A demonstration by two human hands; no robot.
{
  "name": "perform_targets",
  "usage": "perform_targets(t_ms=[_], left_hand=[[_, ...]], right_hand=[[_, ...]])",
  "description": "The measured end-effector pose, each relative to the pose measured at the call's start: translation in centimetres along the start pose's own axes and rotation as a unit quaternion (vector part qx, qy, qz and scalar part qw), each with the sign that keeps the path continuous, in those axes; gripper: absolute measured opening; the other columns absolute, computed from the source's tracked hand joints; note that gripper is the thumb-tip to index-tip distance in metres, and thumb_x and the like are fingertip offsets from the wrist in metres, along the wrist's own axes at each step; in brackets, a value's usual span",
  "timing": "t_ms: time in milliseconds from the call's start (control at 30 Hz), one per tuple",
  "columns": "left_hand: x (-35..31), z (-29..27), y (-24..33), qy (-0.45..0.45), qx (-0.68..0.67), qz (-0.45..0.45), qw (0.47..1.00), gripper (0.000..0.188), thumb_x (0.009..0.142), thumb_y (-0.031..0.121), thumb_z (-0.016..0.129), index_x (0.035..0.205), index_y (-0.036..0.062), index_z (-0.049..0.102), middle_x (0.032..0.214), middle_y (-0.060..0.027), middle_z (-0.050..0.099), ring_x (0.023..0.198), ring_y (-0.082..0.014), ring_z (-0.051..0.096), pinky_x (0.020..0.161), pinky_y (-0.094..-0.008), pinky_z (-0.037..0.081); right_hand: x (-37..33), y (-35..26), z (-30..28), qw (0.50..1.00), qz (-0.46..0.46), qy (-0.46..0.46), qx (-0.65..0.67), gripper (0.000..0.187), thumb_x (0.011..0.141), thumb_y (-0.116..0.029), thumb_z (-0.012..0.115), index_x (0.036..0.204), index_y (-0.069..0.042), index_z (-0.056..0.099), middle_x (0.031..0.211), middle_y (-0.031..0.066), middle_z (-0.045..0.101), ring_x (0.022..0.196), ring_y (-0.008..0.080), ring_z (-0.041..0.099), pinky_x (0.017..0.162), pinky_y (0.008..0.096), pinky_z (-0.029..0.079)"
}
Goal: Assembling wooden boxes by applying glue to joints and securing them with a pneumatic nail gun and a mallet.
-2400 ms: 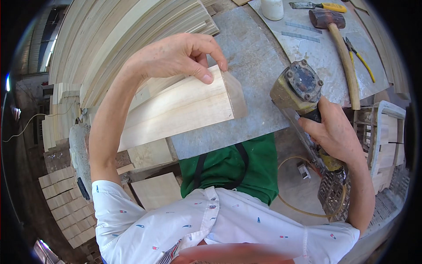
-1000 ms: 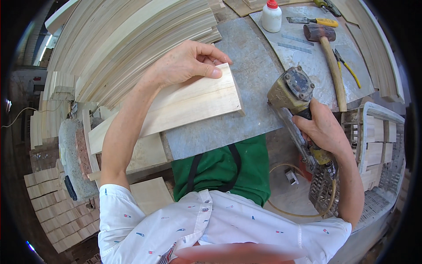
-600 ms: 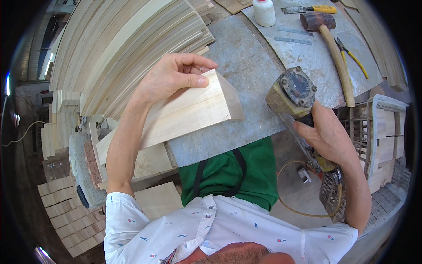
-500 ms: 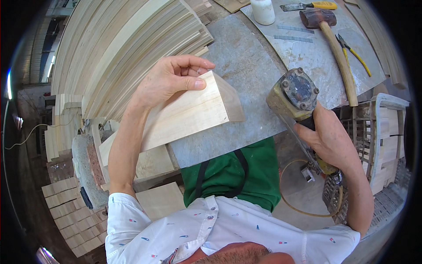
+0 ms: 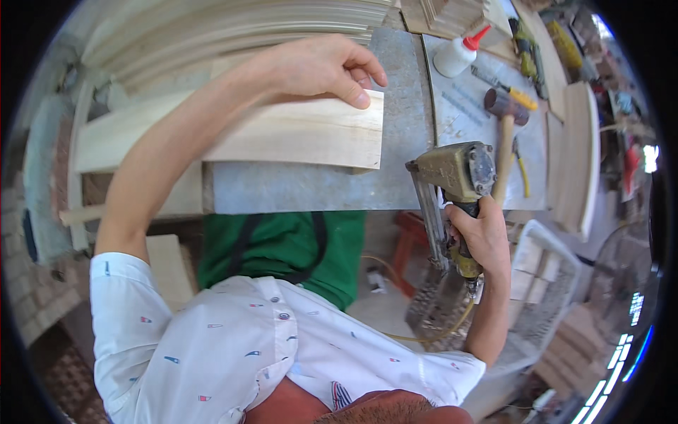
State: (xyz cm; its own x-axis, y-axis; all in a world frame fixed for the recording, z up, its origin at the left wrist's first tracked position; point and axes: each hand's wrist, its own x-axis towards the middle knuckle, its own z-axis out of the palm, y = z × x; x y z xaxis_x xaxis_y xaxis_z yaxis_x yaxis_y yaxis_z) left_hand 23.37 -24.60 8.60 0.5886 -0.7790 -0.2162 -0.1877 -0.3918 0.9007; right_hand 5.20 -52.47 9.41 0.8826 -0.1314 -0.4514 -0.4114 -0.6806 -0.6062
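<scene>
My left hand (image 5: 321, 67) grips the upper edge of a pale wooden board (image 5: 296, 134) near its right end, thumb on the face and fingers curled over the edge. The board lies across the metal-topped bench, and a bit of another wood piece (image 5: 364, 171) shows beneath its end. In my right hand (image 5: 482, 237) is a worn, yellowish air nail gun (image 5: 455, 169), held by its grip with the magazine on the left side. Its nose is apart from the board, and a yellow hose trails below the handle.
Stacked wood strips (image 5: 233, 28) fill the far left. On the right plate (image 5: 487, 159) are a red-capped white bottle (image 5: 454, 56), nail strips, a yellow-handled chisel (image 5: 519, 95), a mallet (image 5: 506, 106) and pliers (image 5: 522, 169). A crate (image 5: 565, 261) of wood pieces stands lower right.
The view has swung, so the bench and board lie more level in it. My right hand has turned the nail gun, showing its magazine; my left hand keeps its hold on the board.
</scene>
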Motion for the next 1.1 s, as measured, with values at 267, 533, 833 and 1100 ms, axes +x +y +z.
perform_targets(t_ms=[267,533,833,1100], left_hand=[[-0.8,0.4,-1.0,0.050,0.040,0.010,0.998,0.054,0.073,0.026,0.072,0.117,-0.0020,0.057,0.086,-0.0037,0.059,0.082,-0.0156,0.056,0.074,-0.0284,0.043],[-0.9,0.2,-1.2,0.058,0.048,-0.002,0.997,0.056,0.073,0.030,0.073,0.119,0.0009,0.057,0.086,-0.0057,0.059,0.082,-0.0178,0.057,0.074,-0.0297,0.044],[-0.7,0.2,-1.4,0.061,0.054,0.001,0.997,0.058,0.073,0.032,0.074,0.119,0.0016,0.058,0.082,-0.0042,0.058,0.078,-0.0167,0.056,0.071,-0.0285,0.043],[-0.6,0.5,-1.6,0.067,0.050,0.015,0.996,0.057,0.073,0.030,0.075,0.119,0.0010,0.058,0.077,-0.0029,0.055,0.073,-0.0152,0.054,0.065,-0.0283,0.042]], right_hand=[[-1.9,-10.5,-7.1,0.990,-0.137,0.041,0.000,0.019,0.078,-0.013,0.065,0.087,0.003,0.062,0.062,0.0022,0.057,0.051,0.0078,0.051,0.047,0.0231,0.040],[0.7,-16.0,-6.6,0.986,-0.150,-0.018,-0.075,0.024,0.077,-0.017,0.069,0.088,0.003,0.062,0.066,0.0028,0.058,0.052,0.0082,0.053,0.047,0.0218,0.040],[1.6,-16.1,-6.2,0.984,-0.148,-0.035,-0.091,0.025,0.076,-0.019,0.071,0.084,0.002,0.061,0.059,0.0024,0.056,0.048,0.0074,0.053,0.045,0.0215,0.040],[1.8,-16.3,-5.9,0.978,-0.169,-0.034,-0.115,0.025,0.077,-0.019,0.070,0.087,0.002,0.062,0.060,0.0022,0.057,0.050,0.0072,0.053,0.045,0.0211,0.040]])
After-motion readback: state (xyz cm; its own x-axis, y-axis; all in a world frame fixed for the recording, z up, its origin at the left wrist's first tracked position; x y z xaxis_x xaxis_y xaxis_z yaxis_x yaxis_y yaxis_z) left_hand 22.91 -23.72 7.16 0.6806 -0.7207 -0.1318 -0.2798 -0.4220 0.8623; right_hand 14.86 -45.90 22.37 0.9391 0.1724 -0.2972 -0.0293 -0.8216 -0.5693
